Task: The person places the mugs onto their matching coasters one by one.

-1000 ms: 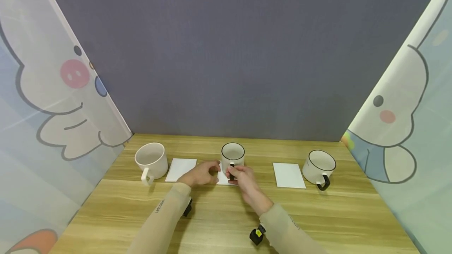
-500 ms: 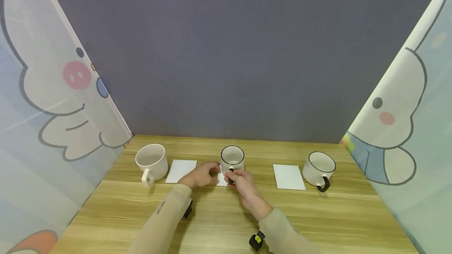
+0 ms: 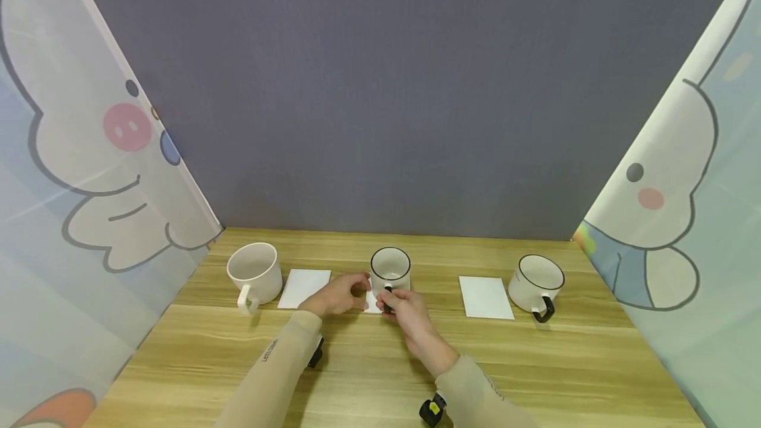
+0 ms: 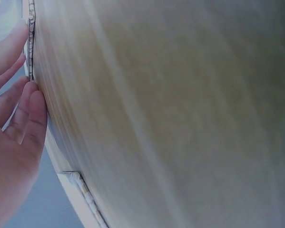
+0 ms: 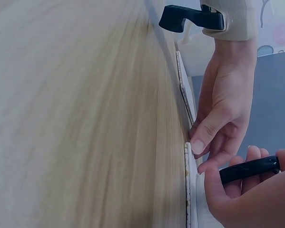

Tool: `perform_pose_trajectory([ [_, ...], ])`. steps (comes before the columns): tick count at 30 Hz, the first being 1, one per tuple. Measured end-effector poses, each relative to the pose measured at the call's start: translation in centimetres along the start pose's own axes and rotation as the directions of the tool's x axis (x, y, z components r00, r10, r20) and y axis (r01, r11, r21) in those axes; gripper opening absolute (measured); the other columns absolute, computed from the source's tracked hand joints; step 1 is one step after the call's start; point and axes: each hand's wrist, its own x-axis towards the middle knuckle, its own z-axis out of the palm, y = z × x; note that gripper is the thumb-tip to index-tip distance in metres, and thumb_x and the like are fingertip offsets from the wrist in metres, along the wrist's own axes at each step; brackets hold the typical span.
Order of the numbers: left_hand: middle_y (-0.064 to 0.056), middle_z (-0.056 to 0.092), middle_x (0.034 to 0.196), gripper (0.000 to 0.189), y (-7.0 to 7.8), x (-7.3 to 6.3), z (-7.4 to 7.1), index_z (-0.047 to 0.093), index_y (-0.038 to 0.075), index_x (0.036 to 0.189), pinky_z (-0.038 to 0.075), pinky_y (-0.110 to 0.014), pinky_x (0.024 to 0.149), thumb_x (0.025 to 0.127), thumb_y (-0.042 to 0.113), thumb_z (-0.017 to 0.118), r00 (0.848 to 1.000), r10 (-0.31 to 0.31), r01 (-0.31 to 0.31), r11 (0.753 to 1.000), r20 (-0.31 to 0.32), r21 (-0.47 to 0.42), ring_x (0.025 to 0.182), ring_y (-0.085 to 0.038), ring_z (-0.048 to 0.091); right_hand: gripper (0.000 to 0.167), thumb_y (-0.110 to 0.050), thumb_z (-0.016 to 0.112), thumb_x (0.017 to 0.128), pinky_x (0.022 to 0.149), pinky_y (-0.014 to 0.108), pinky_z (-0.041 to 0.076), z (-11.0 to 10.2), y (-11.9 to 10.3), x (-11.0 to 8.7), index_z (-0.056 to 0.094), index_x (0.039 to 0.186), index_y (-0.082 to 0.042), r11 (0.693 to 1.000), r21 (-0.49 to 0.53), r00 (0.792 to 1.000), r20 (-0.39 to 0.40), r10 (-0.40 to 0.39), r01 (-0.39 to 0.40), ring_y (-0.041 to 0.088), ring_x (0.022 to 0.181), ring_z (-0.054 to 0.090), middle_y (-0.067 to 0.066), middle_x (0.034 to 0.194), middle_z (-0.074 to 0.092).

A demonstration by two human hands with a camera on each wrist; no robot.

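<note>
At centre, on white square (image 3: 372, 303): black-rimmed mug (image 3: 390, 273), right hand (image 3: 412, 317) gripping its handle (image 5: 249, 169); left hand (image 3: 335, 294), fingers relaxed, touching square's left edge.

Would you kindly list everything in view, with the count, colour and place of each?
Plain mug: one, white, left end of the table
Black-rimmed mugs: two, white with black handles, one at the right end, one at the middle square
Square cards: three, white, left, middle and right
Table: one, brown wood grain, underneath
Back panel: one, grey, behind
Cartoon sheets: two, pale blue and white, either side
Wrist devices: two, black, one per wrist
Sleeves: two, beige, both arms
Left hand: one, bare, by the middle square's left edge
Right hand: one, bare, holding the middle mug's handle
</note>
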Motion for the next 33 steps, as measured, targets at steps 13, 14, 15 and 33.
perform_pose_trajectory([
  [13, -0.014, 0.051, 0.15, 0.027, 0.1, 0.0, 0.0, 0.066, 0.012, 0.106, 0.04, -0.054, 0.111, 0.085, 0.012, 0.082, 1.0, -0.006, 0.006, 1.0, 0.004, -0.01, 0.133, -0.038, 0.052, 0.029, -0.013, 0.061, 0.102, 0.092, 0.045, 0.055, -0.3, 0.0, -0.1, 0.065, 0.108, 0.014, 1.0, -0.015, 1.0, 0.001, -0.019, 0.019, 0.016, 0.091, 0.062, 0.008, 0.098, 0.067],
  [14, -0.014, 0.051, 0.15, 0.027, 0.1, -0.1, 0.0, 0.066, 0.012, 0.106, 0.04, -0.053, 0.111, 0.085, 0.011, 0.082, 1.0, -0.006, 0.006, 1.0, 0.005, -0.013, 0.133, -0.037, 0.052, 0.03, -0.014, 0.061, 0.102, 0.092, 0.046, 0.055, -0.4, -0.1, -0.1, 0.065, 0.109, 0.015, 0.999, -0.028, 1.0, -0.003, -0.022, 0.022, 0.017, 0.093, 0.061, 0.009, 0.101, 0.066],
  [15, -0.014, 0.051, 0.151, 0.027, 0.1, -0.1, 0.0, 0.066, 0.013, 0.106, 0.041, -0.053, 0.11, 0.085, 0.011, 0.082, 1.0, -0.006, 0.006, 1.0, 0.007, -0.014, 0.132, -0.037, 0.053, 0.032, -0.014, 0.061, 0.102, 0.093, 0.047, 0.055, -0.5, -0.1, -0.2, 0.064, 0.11, 0.016, 0.999, -0.044, 1.0, -0.007, -0.027, 0.027, 0.018, 0.094, 0.06, 0.01, 0.103, 0.065],
  [33, -0.013, 0.052, 0.15, 0.026, 0.3, -0.2, 0.0, 0.065, 0.014, 0.104, 0.041, -0.052, 0.11, 0.084, 0.01, 0.082, 1.0, -0.005, 0.005, 1.0, -0.008, -0.003, 0.127, -0.035, 0.057, 0.022, -0.008, 0.064, 0.098, 0.086, 0.047, 0.058, -5.0, -3.0, -1.9, 0.069, 0.105, 0.012, 0.951, -0.297, 0.99, -0.079, -0.116, 0.088, 0.032, 0.092, 0.067, 0.017, 0.095, 0.07],
])
